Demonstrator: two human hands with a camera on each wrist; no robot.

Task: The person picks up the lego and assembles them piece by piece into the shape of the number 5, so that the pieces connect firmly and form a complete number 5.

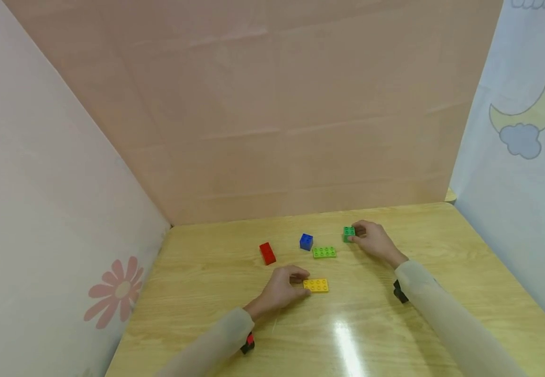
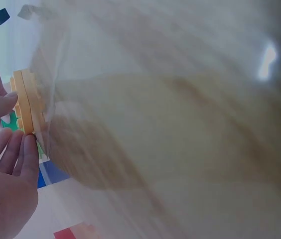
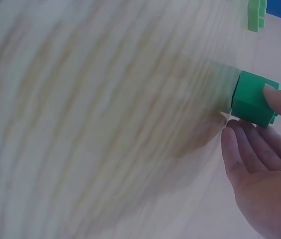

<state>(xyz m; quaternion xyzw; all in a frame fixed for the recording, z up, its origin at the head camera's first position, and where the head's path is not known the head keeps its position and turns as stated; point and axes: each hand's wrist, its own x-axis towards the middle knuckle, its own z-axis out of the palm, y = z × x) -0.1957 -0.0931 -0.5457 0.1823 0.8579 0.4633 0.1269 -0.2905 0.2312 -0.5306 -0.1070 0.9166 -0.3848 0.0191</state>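
Observation:
My left hand (image 1: 283, 289) pinches the left end of a flat yellow toy brick (image 1: 318, 285) with thumb and fingertips. The left wrist view has that yellow brick (image 2: 25, 102) at the left edge, under the thumb. At the back right, my right hand (image 1: 373, 240) holds a dark green brick (image 1: 348, 233) by its right side. In the right wrist view the thumb lies on the green brick (image 3: 253, 98), with the other fingers curled beside and partly behind it. Both bricks are on the table, studs up.
Between the hands lie a light green brick (image 1: 324, 252) and a small blue brick (image 1: 306, 242). A red brick (image 1: 267, 253) lies farther left. The wooden table (image 1: 197, 283) is bounded by a brown backdrop (image 1: 277, 131) and pale sheets on both sides.

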